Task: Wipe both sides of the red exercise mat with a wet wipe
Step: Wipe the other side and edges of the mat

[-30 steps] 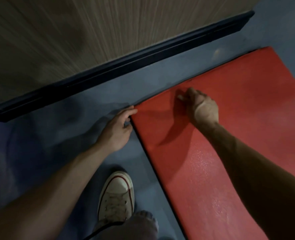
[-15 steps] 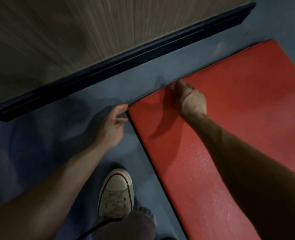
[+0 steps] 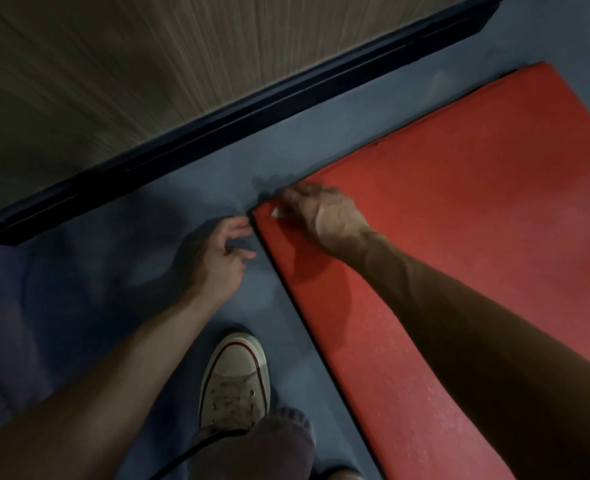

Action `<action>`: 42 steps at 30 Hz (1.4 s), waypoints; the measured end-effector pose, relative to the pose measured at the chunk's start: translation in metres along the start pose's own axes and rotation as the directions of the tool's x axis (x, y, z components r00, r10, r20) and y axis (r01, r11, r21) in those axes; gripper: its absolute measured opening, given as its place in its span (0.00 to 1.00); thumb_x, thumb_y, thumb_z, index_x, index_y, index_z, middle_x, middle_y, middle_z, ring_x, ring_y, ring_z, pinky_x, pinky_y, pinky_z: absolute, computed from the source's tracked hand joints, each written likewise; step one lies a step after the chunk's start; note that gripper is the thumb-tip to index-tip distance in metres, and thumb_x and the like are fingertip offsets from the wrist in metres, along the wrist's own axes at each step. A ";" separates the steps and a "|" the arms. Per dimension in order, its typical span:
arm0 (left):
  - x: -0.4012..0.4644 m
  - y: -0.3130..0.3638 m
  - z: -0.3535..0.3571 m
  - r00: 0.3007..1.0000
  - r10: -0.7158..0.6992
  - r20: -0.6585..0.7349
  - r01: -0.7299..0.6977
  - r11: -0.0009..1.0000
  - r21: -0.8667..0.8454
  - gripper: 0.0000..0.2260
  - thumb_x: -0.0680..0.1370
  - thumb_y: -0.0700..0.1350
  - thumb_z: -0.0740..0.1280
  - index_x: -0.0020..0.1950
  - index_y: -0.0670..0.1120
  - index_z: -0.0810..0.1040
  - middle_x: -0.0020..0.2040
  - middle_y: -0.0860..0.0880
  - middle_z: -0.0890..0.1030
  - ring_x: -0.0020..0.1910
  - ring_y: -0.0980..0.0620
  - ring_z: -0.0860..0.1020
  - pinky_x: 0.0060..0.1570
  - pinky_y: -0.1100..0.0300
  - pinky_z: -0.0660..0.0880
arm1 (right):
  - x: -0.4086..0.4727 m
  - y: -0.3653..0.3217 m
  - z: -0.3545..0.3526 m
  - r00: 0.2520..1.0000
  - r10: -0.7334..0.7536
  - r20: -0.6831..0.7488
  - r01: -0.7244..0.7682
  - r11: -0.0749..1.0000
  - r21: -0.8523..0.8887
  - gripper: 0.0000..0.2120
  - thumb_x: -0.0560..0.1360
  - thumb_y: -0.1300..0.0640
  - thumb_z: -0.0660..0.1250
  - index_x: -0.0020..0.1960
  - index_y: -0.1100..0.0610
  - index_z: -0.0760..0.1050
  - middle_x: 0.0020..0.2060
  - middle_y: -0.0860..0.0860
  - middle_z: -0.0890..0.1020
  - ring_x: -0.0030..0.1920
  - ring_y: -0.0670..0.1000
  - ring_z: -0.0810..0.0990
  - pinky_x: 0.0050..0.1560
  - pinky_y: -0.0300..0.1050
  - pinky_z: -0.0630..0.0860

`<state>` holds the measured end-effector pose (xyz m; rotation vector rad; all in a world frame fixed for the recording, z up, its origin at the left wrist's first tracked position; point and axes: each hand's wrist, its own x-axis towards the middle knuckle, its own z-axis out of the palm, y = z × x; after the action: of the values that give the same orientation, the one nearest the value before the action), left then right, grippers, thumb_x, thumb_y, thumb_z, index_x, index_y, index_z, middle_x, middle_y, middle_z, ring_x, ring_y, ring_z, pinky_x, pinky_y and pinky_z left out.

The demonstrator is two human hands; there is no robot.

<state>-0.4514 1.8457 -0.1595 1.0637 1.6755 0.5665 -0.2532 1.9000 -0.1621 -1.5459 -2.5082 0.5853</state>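
Down on the blue floor (image 3: 286, 143), a person bends over a red mat (image 3: 459, 237) that lies flat beside a dark baseboard (image 3: 217, 123) under a wood-grain wall (image 3: 113, 64). Their right hand (image 3: 321, 216) rests on the mat's near corner, its grip closed round a wipe (image 3: 276, 212), of which only a small white scrap shows beneath the fingers. The left hand (image 3: 217, 261) hovers over the floor just beside the mat's edge, close to that same corner, its grip loose and holding nothing, the fingers lightly curled toward the mat; whether a fingertip touches the edge cannot be told. Both bare forearms reach in from the bottom of the view. Between them stands a white sneaker (image 3: 234, 379) with a red stripe on its sole, planted on the floor just beside the mat, with a grey trouser leg (image 3: 258, 448) above it.
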 end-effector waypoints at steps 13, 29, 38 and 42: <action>-0.014 -0.006 0.004 0.998 0.023 0.058 -0.025 0.999 0.031 0.28 0.74 0.23 0.56 0.62 0.52 0.74 0.52 0.52 0.80 0.36 0.53 0.82 0.41 0.54 0.73 | -0.063 0.004 0.002 0.982 -0.179 0.064 0.174 0.982 0.071 0.13 0.78 0.52 0.64 0.61 0.52 0.78 0.58 0.53 0.80 0.57 0.59 0.80 0.54 0.52 0.79; -0.016 0.003 0.015 0.984 0.107 0.142 -0.114 0.992 0.047 0.21 0.79 0.27 0.56 0.48 0.53 0.76 0.42 0.49 0.78 0.36 0.53 0.81 0.40 0.57 0.75 | -0.161 -0.013 0.019 0.997 -0.041 -0.060 0.043 0.998 0.039 0.15 0.79 0.54 0.70 0.64 0.52 0.72 0.50 0.51 0.82 0.46 0.53 0.80 0.47 0.48 0.77; -0.022 0.018 0.045 0.922 0.195 0.333 -0.254 0.957 0.142 0.21 0.78 0.27 0.56 0.51 0.53 0.78 0.44 0.51 0.80 0.39 0.55 0.82 0.43 0.57 0.77 | -0.184 0.102 -0.030 0.824 0.483 -0.296 -0.515 0.857 -0.034 0.18 0.82 0.41 0.58 0.53 0.55 0.76 0.45 0.57 0.81 0.46 0.63 0.78 0.44 0.54 0.73; -0.024 0.022 0.060 0.867 0.265 0.423 -0.409 0.862 0.299 0.15 0.78 0.32 0.62 0.51 0.53 0.78 0.44 0.56 0.81 0.44 0.58 0.80 0.47 0.59 0.75 | -0.201 0.075 -0.021 0.875 0.425 -0.230 -0.435 0.900 0.009 0.11 0.82 0.50 0.62 0.54 0.59 0.76 0.46 0.57 0.80 0.45 0.61 0.78 0.46 0.53 0.71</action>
<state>-0.3860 1.8291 -0.1517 1.6670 1.2887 0.2356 -0.0910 1.7575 -0.1555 -2.0773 -2.0276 0.3737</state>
